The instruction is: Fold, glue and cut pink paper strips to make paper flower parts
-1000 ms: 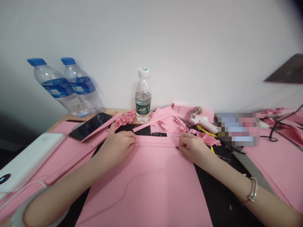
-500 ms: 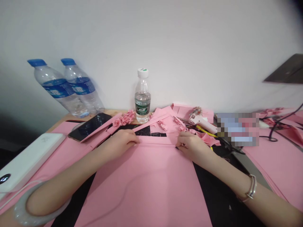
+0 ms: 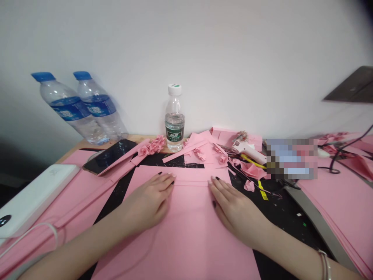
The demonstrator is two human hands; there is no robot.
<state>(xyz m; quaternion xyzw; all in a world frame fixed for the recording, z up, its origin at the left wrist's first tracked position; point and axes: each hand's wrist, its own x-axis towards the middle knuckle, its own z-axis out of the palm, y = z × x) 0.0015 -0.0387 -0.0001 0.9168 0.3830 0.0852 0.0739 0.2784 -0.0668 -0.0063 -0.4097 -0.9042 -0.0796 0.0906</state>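
A large sheet of pink paper [image 3: 189,229] lies in front of me on a black mat [image 3: 279,225]. Creases run across it near its far edge. My left hand [image 3: 151,198] rests flat on the left of the sheet, fingertips at the creased strip. On the right side, my right hand [image 3: 233,206] also lies flat, fingers stretched out toward the same strip. Neither hand grips anything. Between the two sets of fingertips the crease lines show, and the palms hide the paper under them.
Behind the sheet are pink paper flowers [image 3: 151,147], a small water bottle [image 3: 175,120] and a glue gun [image 3: 249,151]. To the left lie a phone [image 3: 112,155] and a white power bank [image 3: 37,198]. Two large bottles [image 3: 70,109] lean on the wall; more pink paper [image 3: 344,198] sits right.
Both hands have come back toward me from the far edge, and their fingers have gone from pinching the paper to lying flat. The far edge now lies spread out.
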